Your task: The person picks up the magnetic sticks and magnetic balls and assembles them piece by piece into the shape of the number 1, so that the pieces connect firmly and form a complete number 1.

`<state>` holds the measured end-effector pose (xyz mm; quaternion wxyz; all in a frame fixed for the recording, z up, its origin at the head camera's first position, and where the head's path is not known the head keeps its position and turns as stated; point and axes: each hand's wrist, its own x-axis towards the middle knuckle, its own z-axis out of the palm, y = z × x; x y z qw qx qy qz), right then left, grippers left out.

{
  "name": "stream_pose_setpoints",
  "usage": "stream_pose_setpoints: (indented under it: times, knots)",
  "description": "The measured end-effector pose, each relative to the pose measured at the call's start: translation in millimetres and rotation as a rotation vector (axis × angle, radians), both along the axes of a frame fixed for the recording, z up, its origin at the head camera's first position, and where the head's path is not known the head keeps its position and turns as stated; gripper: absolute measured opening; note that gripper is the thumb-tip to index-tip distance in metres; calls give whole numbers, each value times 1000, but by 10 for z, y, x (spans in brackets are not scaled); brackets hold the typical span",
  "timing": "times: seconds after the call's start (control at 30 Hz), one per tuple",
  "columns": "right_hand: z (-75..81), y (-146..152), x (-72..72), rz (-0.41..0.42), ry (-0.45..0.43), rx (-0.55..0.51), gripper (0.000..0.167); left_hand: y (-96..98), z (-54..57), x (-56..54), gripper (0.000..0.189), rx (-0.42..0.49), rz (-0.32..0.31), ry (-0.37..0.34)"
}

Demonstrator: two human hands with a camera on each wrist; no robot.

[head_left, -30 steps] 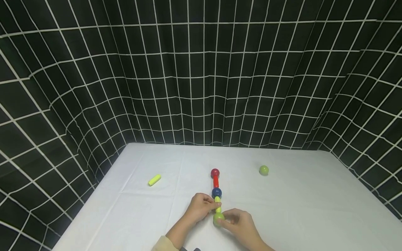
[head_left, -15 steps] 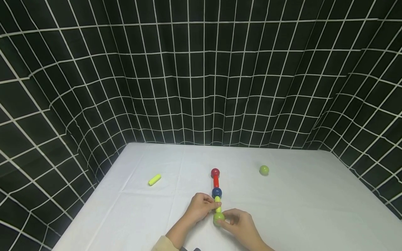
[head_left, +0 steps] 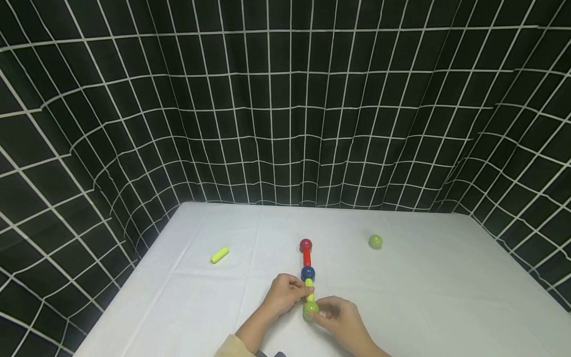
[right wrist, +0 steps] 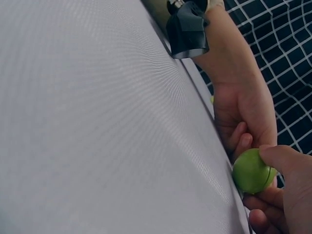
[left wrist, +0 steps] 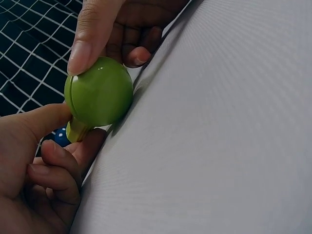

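The white-clothed table (head_left: pixel 424 287) before me bears a short yellow rod (head_left: pixel 219 255), a multicoloured ball-and-rod chain (head_left: pixel 308 273) and a glossy green ball (head_left: pixel 375 242).

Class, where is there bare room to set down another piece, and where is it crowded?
White cloth lies bare between the loose yellow stick and red ball, and between the loose green ball and right hand. Crowded: around the ball-and-stick chain, which that hand and the left hand grip.

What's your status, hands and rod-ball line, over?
Left hand pinching yellow rod; right hand gripping green ball at rod's near end. Blue ball, red rod, red ball in line beyond. No obstruction seen.
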<state>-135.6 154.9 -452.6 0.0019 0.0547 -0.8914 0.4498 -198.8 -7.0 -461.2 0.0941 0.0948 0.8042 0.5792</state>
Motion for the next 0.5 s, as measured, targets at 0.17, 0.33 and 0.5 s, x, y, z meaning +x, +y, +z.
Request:
stream_pose_setpoints:
  times: [0.17,0.33,0.5]
  knots:
    - [22,-25,-1,-11,-16,0,39,-124,23,-27,31,-16,21,14]
    - [22,-48,0,-34,-46,21,41,-420,3,-83,31,-21,118,27]
    - [3,-40,-11,-53,-70,36,41,-674,-26,-86,31,10,159,31]
